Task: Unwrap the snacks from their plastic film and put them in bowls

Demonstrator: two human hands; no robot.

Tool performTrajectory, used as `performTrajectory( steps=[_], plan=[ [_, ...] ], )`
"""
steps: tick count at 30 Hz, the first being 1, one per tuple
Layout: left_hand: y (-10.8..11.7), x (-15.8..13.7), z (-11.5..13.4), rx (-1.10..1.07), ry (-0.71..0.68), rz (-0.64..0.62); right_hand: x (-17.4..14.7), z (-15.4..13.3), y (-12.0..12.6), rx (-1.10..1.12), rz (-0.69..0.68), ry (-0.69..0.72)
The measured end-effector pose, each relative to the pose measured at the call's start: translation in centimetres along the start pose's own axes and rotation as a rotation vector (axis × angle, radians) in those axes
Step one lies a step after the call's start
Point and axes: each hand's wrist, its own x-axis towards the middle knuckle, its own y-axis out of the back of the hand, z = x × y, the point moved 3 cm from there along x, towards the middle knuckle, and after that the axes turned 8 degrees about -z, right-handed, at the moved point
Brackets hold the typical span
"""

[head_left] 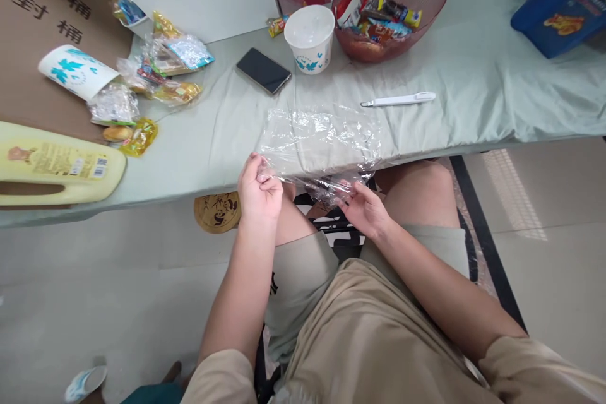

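Observation:
A clear, crinkled plastic bag or sheet lies over the table's front edge, its near part hanging between my hands. My left hand pinches its near left corner, fingers curled. At the near right edge, my right hand grips the film between thumb and fingers. Just beyond the film lies a white utility knife or pen-like cutter, and a dark phone rests face up to the left. A white paper cup with blue leaves stands upright behind them.
A pink glass bowl holds wrapped snacks. On the left are a tipped paper cup, several snack packets and a yellow jug. A blue container stands far right. A cardboard box is at the left back.

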Motion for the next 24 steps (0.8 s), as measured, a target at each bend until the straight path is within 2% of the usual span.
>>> performTrajectory(
  steps=[4,8,13,19,22,24],
  plan=[
    [0.3,0.2,0.0,0.01,-0.01,-0.001,-0.9,-0.1,-0.4,0.057,-0.006,-0.058],
    [0.7,0.7,0.4,0.123,-0.087,-0.013,-1.9,-0.6,-1.0,-0.044,-0.044,-0.099],
    [1.0,1.3,0.7,0.184,-0.157,-0.066,-2.6,-1.5,-0.7,-0.146,-0.053,-0.026],
    [1.1,1.3,0.4,0.207,-0.176,-0.052,-3.4,-1.8,-1.3,-0.213,-0.137,-0.03],
    [0.9,1.2,0.4,0.23,-0.178,-0.033,-3.3,-1.6,-1.5,-0.203,-0.12,-0.027],
    [0.8,1.1,0.6,0.274,-0.182,-0.017,-3.0,-1.7,-1.3,-0.287,-0.091,-0.016]
  ],
)
